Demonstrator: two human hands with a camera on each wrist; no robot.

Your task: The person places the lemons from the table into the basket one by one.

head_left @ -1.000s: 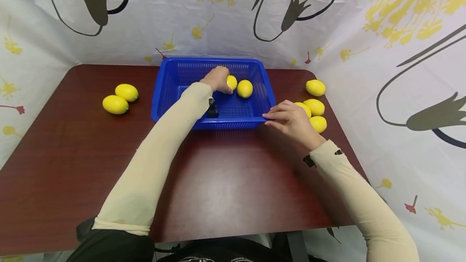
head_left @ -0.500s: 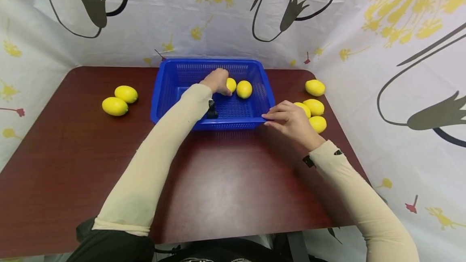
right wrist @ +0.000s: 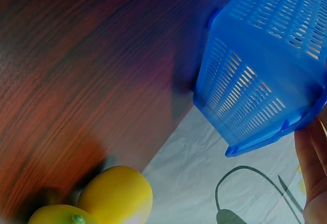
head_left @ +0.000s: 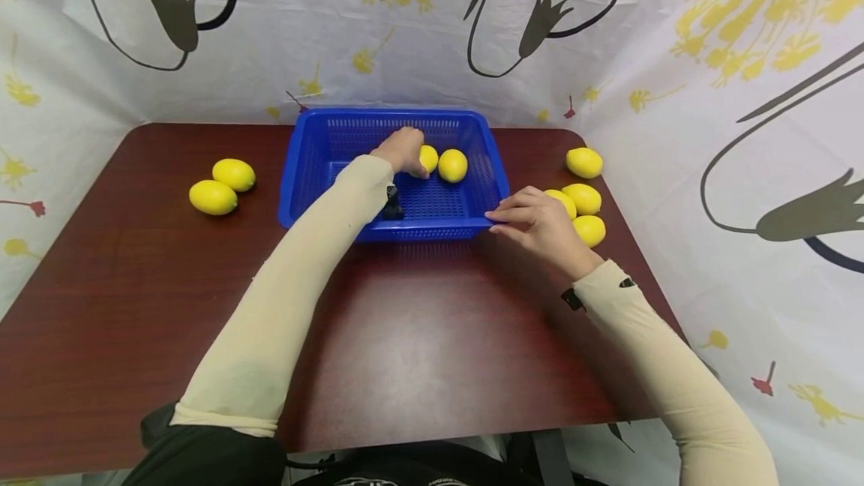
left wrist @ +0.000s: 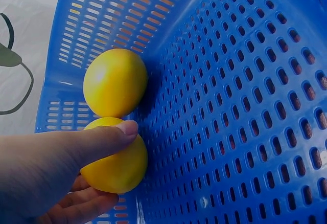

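A blue perforated basket (head_left: 432,229) stands at the back middle of the table. Inside it my left hand (head_left: 403,150) grips a lemon (left wrist: 120,165), thumb across its top and fingers curled beneath in the left wrist view. A second lemon (head_left: 453,166) lies right beside the held one, against the basket wall. My right hand (head_left: 540,225) holds the basket's front right corner, fingertips over the rim and thumb below it. In the right wrist view only part of that hand (right wrist: 312,162) shows, at the rim.
Two lemons (head_left: 213,197) lie together on the left of the dark wooden table (head_left: 405,351). Several more lemons (head_left: 584,163) lie along its right edge, some close behind the right hand. A patterned white cloth (head_left: 432,36) hangs behind the table and at its sides.
Almost nothing differs. The whole head view has shifted by a few pixels; both hands, the basket and the lemons keep their places.
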